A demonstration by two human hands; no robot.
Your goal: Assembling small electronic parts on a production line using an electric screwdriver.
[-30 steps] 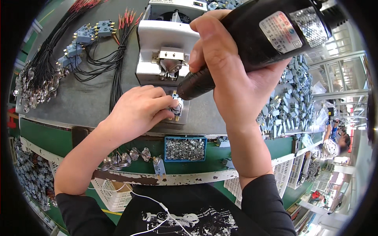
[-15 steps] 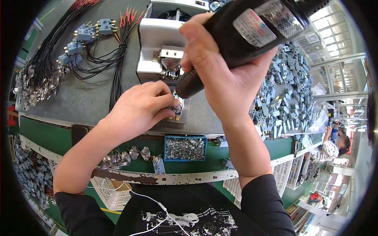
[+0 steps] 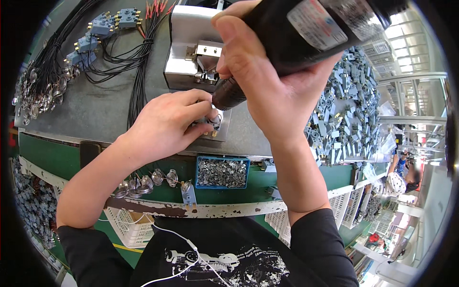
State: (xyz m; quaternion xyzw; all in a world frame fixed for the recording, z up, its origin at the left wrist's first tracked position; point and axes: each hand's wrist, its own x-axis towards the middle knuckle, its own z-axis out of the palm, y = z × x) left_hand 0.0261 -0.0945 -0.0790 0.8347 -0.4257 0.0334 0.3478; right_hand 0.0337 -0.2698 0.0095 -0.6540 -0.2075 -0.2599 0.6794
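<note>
My right hand (image 3: 272,91) is wrapped round a black electric screwdriver (image 3: 282,45), tilted so that its narrow end points down to the left. That end meets a small part with brass terminals (image 3: 216,125), which sits on a metal plate (image 3: 223,130) at the bench's front. From the left, my left hand (image 3: 165,119) pinches this part with thumb and fingers, beside the screwdriver's end. The fingers and the screwdriver hide much of the part, and the bit's tip is not visible.
A white machine with a metal clamp (image 3: 209,50) stands behind my hands. Black wire bundles (image 3: 138,86) and blue-grey switch parts (image 3: 87,43) lie left; a large heap of similar parts (image 3: 342,105) lies right. A blue tray of metal pieces (image 3: 197,179) is in front.
The view has shifted slightly, so the bench sits a little higher and further left. Both hands keep their grips, with the screwdriver's end still at the small part.
</note>
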